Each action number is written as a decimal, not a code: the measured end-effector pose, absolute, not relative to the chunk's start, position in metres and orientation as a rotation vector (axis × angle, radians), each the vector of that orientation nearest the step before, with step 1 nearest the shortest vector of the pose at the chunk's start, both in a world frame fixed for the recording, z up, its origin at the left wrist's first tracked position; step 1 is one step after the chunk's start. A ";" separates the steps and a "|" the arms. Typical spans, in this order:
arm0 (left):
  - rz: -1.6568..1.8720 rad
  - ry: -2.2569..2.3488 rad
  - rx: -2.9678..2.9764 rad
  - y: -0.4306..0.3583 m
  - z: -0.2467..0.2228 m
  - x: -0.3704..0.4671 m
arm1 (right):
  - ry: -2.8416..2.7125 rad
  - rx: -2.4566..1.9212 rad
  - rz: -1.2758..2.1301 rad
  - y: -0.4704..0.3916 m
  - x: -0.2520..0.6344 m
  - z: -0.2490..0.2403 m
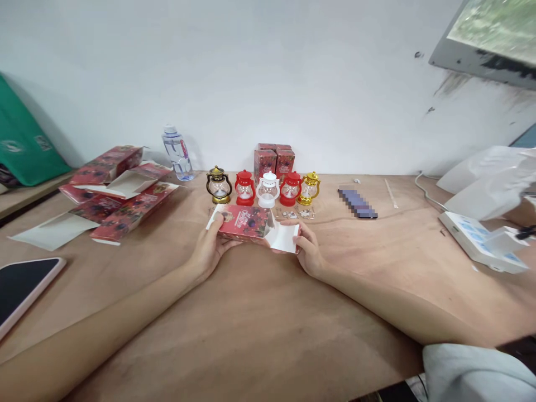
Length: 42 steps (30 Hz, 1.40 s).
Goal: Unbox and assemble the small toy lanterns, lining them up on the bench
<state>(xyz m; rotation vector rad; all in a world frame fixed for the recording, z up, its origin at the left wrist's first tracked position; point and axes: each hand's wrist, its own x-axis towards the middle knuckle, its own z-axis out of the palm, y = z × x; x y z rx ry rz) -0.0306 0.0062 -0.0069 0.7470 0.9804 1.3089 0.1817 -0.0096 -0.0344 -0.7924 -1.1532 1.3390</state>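
Both my hands are on the red box (245, 221), lying flat on the table (251, 324) just in front of a row of five lanterns (268, 188). My left hand (209, 245) grips its left end; my right hand (307, 248) pinches the open white flap (283, 237). Flat cartons (121, 195) lie far left.

Both arms are bare from the hands up, with no rings or watch. The left hand (208, 250) and right hand (307, 250) have short nails. A light grey sleeve (473, 371) shows low on the right.
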 end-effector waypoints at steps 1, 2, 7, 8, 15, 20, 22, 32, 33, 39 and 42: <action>1.307 0.980 0.719 0.008 -0.006 -0.031 | -1.166 -0.794 1.325 -0.009 0.182 -0.035; 1.309 0.976 0.704 0.009 -0.005 -0.032 | -1.182 -0.806 1.303 -0.009 0.182 -0.036; 1.314 0.958 0.670 0.013 -0.005 -0.034 | -1.343 -0.942 1.010 -0.010 0.183 -0.033; 1.314 0.955 0.667 0.013 -0.005 -0.034 | -1.394 -0.980 0.944 -0.011 0.183 -0.030; 1.325 0.971 0.633 0.015 -0.006 -0.034 | -1.621 -0.959 0.774 -0.020 0.181 -0.020; 1.306 0.975 0.647 0.015 -0.005 -0.034 | -1.688 -0.866 0.703 -0.026 0.184 -0.019; 1.307 0.974 0.651 0.013 -0.004 -0.033 | -1.742 -0.849 0.641 -0.029 0.184 -0.019; 1.325 0.974 0.797 0.009 -0.010 -0.033 | -1.757 -0.962 0.386 -0.025 0.178 -0.023; 1.323 0.971 0.793 0.010 -0.010 -0.033 | -1.727 -0.961 0.399 -0.024 0.178 -0.024; 1.269 0.899 0.796 0.010 -0.007 -0.034 | -1.590 -0.947 0.464 -0.019 0.180 -0.029; 1.259 0.876 0.820 0.009 -0.007 -0.035 | -1.543 -0.993 0.508 -0.019 0.179 -0.028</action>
